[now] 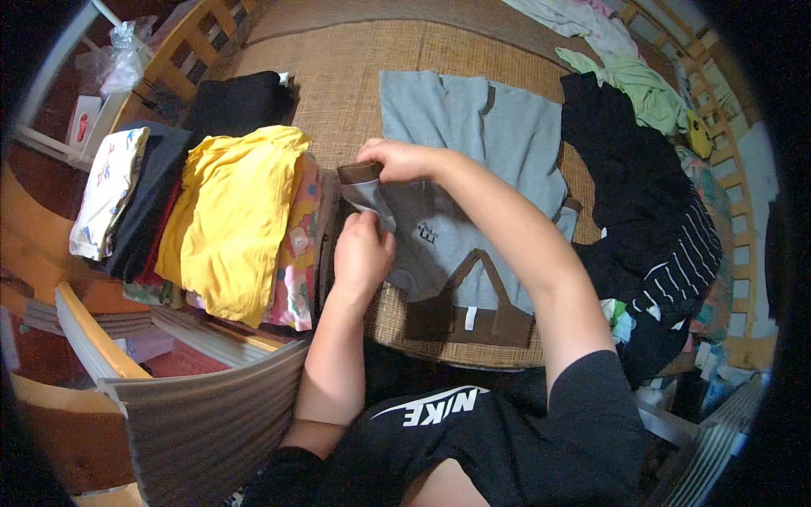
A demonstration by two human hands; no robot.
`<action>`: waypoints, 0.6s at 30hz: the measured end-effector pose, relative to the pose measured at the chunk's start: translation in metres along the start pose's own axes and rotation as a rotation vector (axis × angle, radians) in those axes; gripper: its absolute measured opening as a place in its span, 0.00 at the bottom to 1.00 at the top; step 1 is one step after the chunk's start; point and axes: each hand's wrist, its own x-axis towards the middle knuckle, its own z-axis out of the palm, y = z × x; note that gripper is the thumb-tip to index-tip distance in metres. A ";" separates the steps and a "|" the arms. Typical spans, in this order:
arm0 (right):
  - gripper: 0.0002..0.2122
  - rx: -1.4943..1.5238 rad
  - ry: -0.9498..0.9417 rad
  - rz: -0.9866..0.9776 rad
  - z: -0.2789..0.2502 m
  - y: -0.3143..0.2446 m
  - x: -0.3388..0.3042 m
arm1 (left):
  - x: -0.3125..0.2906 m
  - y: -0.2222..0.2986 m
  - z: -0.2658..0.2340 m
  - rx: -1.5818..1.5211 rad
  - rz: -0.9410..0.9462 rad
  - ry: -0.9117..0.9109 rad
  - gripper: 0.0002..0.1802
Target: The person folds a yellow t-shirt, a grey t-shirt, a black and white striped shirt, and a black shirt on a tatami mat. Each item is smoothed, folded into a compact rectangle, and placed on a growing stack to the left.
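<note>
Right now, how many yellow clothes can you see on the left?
1: the yellow cloth, folded in the pile left of the held brown cloth. More could be hidden beneath it or deeper in the pile.

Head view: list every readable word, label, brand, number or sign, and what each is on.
Worn black shirt: bold white lettering, legible though upside down; brand wording not copied.
Gray garment: small dark mark, too small to read.
White tag on the brown bra: no print discernible.
Brown cloth in hand: none visible.
</note>
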 end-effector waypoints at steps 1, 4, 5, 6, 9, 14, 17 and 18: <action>0.12 0.139 0.063 -0.014 -0.002 0.002 -0.011 | -0.004 0.005 0.002 -0.005 0.074 -0.010 0.13; 0.07 0.318 0.186 -0.029 -0.011 0.017 -0.051 | -0.012 0.013 0.025 0.061 0.295 -0.109 0.07; 0.07 0.398 0.233 0.055 -0.003 0.035 -0.070 | -0.017 0.019 0.033 0.181 0.371 -0.166 0.10; 0.07 0.482 0.277 0.136 0.008 0.049 -0.085 | -0.023 0.021 0.039 0.305 0.441 -0.221 0.12; 0.10 1.147 0.542 0.562 0.035 0.038 -0.109 | -0.028 0.012 0.048 0.365 0.345 -0.557 0.21; 0.18 0.546 0.556 0.621 0.064 0.062 -0.121 | -0.018 0.004 0.053 0.230 0.370 -0.643 0.19; 0.23 0.156 0.393 0.785 0.057 0.036 -0.106 | -0.015 0.003 0.054 0.311 0.357 -0.563 0.14; 0.23 0.064 0.354 0.745 0.055 0.033 -0.100 | -0.016 0.005 0.052 0.314 0.345 -0.592 0.14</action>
